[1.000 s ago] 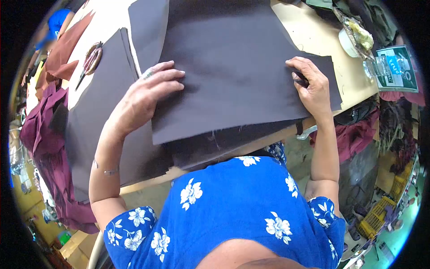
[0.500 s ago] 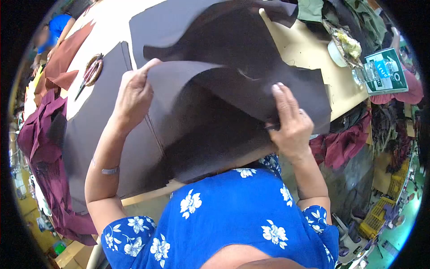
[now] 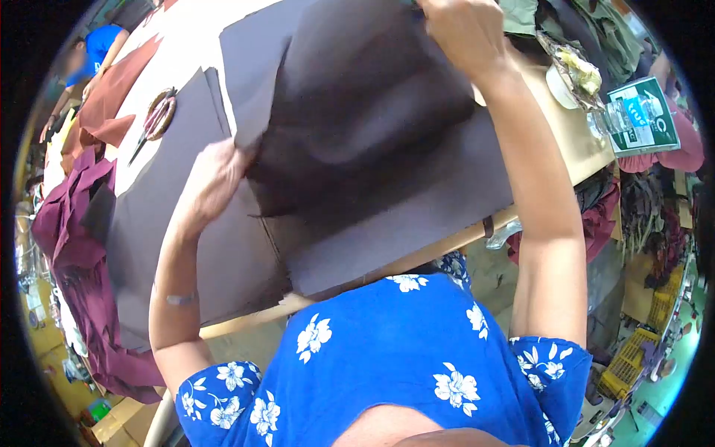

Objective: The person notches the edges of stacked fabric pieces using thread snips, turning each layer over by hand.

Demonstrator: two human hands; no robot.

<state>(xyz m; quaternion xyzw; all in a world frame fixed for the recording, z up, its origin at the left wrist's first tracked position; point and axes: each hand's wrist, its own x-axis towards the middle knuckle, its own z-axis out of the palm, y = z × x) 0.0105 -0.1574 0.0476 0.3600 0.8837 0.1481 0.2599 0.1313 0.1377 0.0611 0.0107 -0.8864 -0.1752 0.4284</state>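
A dark fabric piece (image 3: 357,97) is lifted and billowing over the table. My left hand (image 3: 220,175) pinches its left edge near the middle of the table. At the top of the view my right hand (image 3: 465,30) is closed at the fabric's far right part; its fingertips are partly cut off by the frame. Beneath lies another flat dark fabric piece (image 3: 402,242), reaching the table's near edge. More dark fabric (image 3: 201,261) lies flat to the left, under my left forearm.
Scissors (image 3: 156,119) lie at the upper left, beside rust cloth (image 3: 112,97) and maroon cloth (image 3: 78,223). A co-worker in blue (image 3: 100,48) is beyond. At the right are a bowl (image 3: 562,86), a plastic bottle (image 3: 629,115) and a green box (image 3: 655,134).
My right hand has moved up and away across the table with the fabric's edge. My left hand has come down slightly, and the fabric between them has been lifted and shifted.
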